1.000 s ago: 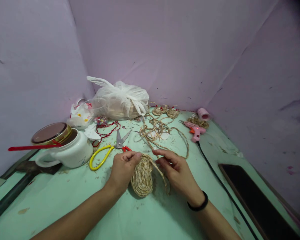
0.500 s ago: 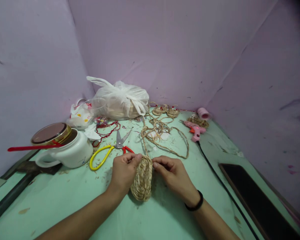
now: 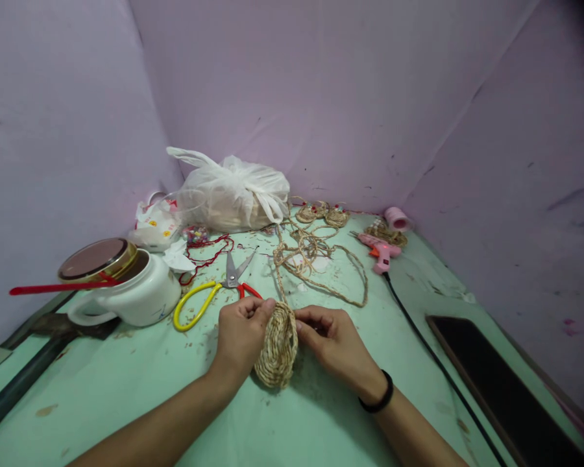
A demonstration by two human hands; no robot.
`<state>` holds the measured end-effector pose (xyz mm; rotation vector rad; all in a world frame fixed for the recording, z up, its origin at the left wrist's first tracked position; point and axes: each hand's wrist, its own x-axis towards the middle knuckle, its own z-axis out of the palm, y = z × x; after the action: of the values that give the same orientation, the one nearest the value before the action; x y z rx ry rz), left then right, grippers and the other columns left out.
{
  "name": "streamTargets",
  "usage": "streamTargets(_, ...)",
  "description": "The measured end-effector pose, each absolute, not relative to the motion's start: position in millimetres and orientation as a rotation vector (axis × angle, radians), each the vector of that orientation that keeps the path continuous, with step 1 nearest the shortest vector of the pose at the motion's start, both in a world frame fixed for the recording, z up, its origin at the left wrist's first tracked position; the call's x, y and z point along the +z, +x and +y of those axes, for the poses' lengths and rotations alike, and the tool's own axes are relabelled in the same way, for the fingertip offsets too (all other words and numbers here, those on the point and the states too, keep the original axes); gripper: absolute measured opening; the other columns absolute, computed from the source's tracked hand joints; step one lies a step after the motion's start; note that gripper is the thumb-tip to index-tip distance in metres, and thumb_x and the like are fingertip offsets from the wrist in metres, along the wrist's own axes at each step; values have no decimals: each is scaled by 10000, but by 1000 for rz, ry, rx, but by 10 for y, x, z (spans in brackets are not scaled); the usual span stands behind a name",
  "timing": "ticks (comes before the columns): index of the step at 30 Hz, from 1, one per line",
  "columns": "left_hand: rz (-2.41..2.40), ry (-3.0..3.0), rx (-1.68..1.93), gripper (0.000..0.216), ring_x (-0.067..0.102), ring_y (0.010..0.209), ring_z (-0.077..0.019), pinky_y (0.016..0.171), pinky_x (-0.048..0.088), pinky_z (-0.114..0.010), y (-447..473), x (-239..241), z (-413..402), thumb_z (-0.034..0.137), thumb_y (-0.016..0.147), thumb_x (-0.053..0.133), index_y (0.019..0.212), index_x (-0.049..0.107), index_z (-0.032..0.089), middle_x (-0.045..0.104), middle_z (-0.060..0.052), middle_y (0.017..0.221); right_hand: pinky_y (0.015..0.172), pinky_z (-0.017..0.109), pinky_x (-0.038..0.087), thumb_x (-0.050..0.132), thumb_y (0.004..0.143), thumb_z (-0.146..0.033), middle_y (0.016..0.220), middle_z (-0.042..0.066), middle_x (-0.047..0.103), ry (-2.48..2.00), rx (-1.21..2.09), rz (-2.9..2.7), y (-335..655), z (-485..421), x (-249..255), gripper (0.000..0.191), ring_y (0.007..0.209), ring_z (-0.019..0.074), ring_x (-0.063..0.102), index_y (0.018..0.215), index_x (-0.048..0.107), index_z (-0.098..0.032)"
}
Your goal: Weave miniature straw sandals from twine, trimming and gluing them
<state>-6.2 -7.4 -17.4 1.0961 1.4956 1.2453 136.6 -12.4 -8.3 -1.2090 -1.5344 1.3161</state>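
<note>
An oval mat of coiled jute braid (image 3: 276,347) stands tilted on the green table (image 3: 126,389) between my hands. My left hand (image 3: 241,337) grips its left edge, fingers curled over the top. My right hand (image 3: 333,344) pinches its right edge near the top, where the loose jute cord (image 3: 321,266) runs off toward the back of the table. A black band sits on my right wrist.
Yellow-and-red-handled scissors (image 3: 214,293) lie just behind my left hand. A white pot (image 3: 131,295) with a gold lid and a red stick stands at the left. A white plastic bag (image 3: 233,194), pink glue gun (image 3: 379,250) with black cable, and a dark slab (image 3: 496,383) lie around.
My right hand has pulled in from the mat's right side and closed on its edge. The mat has been turned up more on edge. The loose cord loop by my right hand is gone.
</note>
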Motion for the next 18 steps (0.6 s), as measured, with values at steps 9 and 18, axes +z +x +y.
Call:
streamTargets(9,1351,1319,1148,293,552,616,-153,567,444,-249,-118,-35,-62,368,751,516,830,632,111,625,-34,693,560,240,436,692,636,-332,652,6,619,-1053,1597,-1240,1416,-85,-12,250,568,108,542,784,630,-141)
streamTargets(18,1343,2144,1084,94,534,787,-160,703,433,-265,-106,99,-216,150,705,535,794,514,175,571,-38,829,564,247,428,624,666,-227,647,7,632,-1191,1308,-1345,1384,-107,-21,87,580,119,538,707,635,-151)
